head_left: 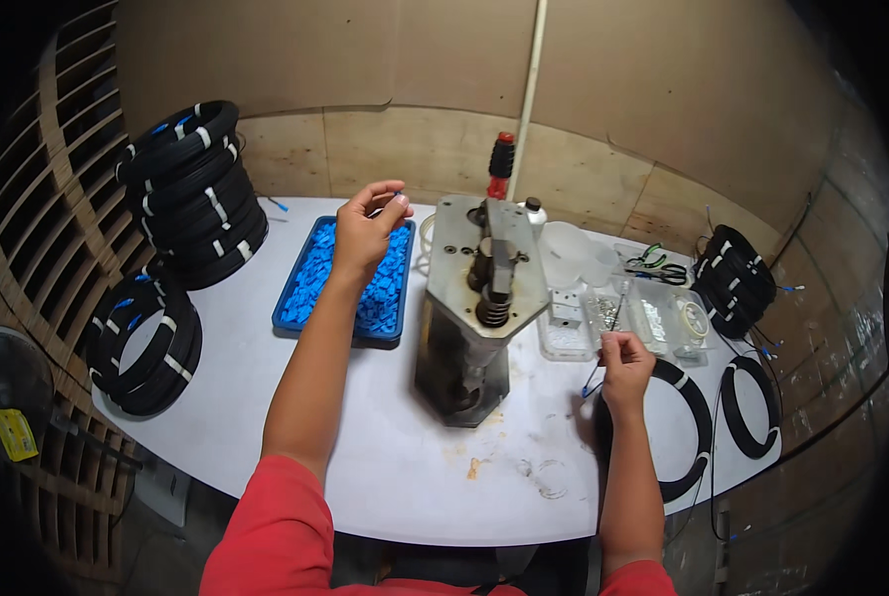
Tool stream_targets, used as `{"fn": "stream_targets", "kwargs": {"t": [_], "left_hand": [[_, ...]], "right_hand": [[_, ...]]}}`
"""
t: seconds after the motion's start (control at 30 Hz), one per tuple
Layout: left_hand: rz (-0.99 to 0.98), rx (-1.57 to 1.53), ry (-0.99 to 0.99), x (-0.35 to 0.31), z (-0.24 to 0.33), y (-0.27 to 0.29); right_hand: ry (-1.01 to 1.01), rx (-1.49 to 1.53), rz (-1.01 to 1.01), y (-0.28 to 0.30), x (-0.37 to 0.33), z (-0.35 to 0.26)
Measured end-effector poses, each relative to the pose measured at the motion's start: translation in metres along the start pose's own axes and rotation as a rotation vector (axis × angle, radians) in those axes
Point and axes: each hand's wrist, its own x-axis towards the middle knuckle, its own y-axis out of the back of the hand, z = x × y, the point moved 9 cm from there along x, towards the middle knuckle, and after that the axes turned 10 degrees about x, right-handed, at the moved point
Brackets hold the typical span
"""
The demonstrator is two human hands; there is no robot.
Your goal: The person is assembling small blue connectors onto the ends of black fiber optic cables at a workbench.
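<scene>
My left hand is raised over the far right edge of a blue tray filled with small blue plastic pieces. Its thumb and fingers pinch together; a tiny dark bit shows at the tips, too small to name. To the right, my right hand closes its fingers on a thin black cable, one part pointing up. A blue-tipped end hangs just left of that hand. Between my hands stands a grey metal press with a spring and a red-and-black handle.
Bundled black cable coils stack at the left, with another coil group in front. At the right are cable rings, a coil bundle, clear boxes of small parts, pliers and a white bottle.
</scene>
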Motion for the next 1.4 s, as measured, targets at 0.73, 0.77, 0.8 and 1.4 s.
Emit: {"fn": "stream_targets", "kwargs": {"t": [0.73, 0.77, 0.8, 1.4], "left_hand": [[-0.563, -0.501, 0.139, -0.122, 0.093, -0.230], [-0.570, -0.501, 0.143, -0.124, 0.087, -0.237], [-0.573, -0.464, 0.171, -0.127, 0.079, -0.243], [-0.648, -0.343, 0.215, -0.130, 0.029, -0.288]], "right_hand": [[0.267, 0.050, 0.154, 0.030, 0.002, -0.032], [0.265, 0.047, 0.161, 0.031, 0.001, -0.031], [0.273, 0.081, 0.164, 0.032, 0.001, -0.032], [0.165, 0.226, 0.183, 0.032, 0.000, -0.028]]}}
